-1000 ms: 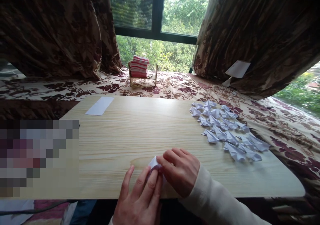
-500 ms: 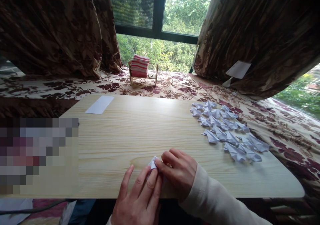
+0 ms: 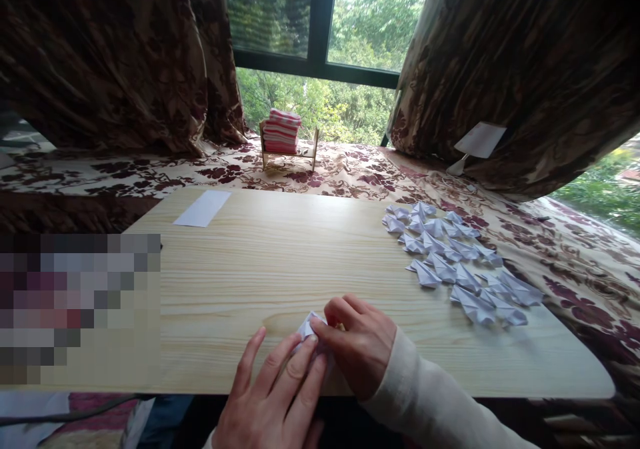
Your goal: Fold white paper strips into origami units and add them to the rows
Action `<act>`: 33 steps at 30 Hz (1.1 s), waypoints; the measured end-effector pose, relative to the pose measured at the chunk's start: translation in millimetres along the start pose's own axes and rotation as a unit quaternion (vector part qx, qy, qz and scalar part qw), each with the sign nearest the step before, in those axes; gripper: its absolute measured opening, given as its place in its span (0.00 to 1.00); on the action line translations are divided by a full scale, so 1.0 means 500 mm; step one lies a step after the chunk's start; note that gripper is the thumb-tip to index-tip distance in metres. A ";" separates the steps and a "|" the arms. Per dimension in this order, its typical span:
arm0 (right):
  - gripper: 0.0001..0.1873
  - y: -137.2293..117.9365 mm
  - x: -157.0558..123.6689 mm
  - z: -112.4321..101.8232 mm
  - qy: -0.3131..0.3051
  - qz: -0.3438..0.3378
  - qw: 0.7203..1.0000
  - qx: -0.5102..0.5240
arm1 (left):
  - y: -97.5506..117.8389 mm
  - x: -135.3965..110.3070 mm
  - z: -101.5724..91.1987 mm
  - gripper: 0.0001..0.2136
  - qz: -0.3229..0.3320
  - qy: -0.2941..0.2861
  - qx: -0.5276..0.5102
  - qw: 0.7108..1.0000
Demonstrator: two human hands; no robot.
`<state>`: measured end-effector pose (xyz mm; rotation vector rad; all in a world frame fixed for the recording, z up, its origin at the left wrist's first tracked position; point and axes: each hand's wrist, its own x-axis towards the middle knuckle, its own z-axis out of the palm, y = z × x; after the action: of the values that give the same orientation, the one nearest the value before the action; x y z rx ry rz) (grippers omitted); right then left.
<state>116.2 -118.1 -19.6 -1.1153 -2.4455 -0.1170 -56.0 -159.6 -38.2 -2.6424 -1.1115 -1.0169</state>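
A small piece of white folded paper (image 3: pixel 306 328) lies on the table near its front edge, mostly covered by my hands. My left hand (image 3: pixel 280 389) rests over its near side, fingers stretched out and spread, fingertips pressing on the paper. From the right, my right hand (image 3: pixel 361 342) is closed, its thumb and curled fingers at the paper's upper corner. The paper's underside and near part are hidden. To the right, several folded white paper pieces (image 3: pixel 440 256) with pointed wings are spread in a cluster.
A flat white paper strip (image 3: pixel 204 208) lies at the table's (image 3: pixel 300 242) far left. Beyond the table, a small wooden rack (image 3: pixel 289 154) holds folded pink striped cloths (image 3: pixel 283 131). A white lamp (image 3: pixel 480 140) stands at the right by the curtain. A blurred patch covers the lower left.
More of the folded paper's tip shows between my hands; the left fingers have shifted slightly on it. The right thumb stays pressed on the paper. The view has moved slightly.
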 end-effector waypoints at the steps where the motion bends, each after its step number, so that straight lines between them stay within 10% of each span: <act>1: 0.11 0.001 -0.001 0.001 -0.002 0.002 1.000 0.002 | 0.000 0.002 -0.006 0.17 -0.007 0.008 -0.007 1.000; 33: 0.12 0.017 0.002 0.002 0.020 -0.001 0.996 0.088 | -0.062 0.057 -0.013 0.09 0.039 -0.003 0.027 0.999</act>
<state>121.5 -111.6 -20.8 -1.0248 -2.3693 0.0741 -65.7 -121.9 -20.2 -2.6263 -1.0122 -0.9517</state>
